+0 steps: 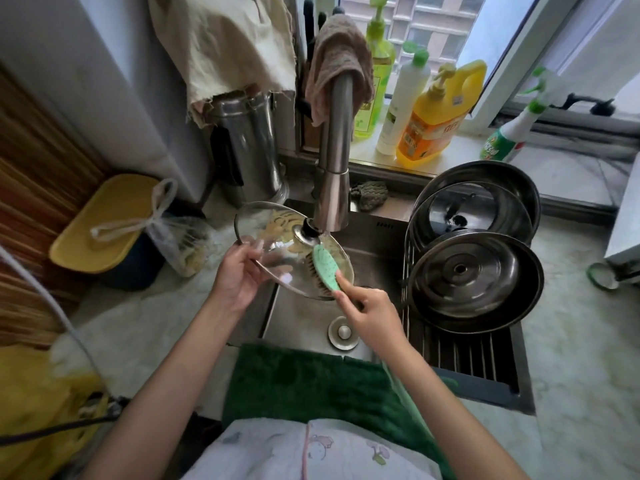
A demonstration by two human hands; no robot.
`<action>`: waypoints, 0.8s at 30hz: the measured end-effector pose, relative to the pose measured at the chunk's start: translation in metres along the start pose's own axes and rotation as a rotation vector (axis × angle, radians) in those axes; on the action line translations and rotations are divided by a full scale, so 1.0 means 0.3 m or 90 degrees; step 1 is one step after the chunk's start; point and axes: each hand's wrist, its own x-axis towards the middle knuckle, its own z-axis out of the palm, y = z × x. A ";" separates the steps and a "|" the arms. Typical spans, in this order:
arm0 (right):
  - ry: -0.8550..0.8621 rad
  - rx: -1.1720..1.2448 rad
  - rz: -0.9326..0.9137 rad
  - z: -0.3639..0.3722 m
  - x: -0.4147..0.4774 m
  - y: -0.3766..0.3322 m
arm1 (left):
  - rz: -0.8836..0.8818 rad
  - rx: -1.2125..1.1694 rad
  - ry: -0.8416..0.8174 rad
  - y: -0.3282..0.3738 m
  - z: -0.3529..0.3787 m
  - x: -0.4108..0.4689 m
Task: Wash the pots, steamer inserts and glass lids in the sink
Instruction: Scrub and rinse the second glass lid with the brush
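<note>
the left hand (239, 275) grips 1 glass lid (277, 244) tilted under the faucet (334, 174); the right hand (367, 315) clasps a green brush (325, 268), bristles seemingly touching the glass.

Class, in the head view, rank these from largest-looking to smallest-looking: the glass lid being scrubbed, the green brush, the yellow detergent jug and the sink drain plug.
1. Glass lid
2. Yellow detergent jug, though it stands farther from the camera, so its real size against the lid is unsure
3. Green brush
4. Sink drain plug
</note>
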 end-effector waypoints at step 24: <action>0.010 0.095 0.052 0.032 0.302 0.003 | -0.009 0.059 -0.153 0.075 -0.037 -0.121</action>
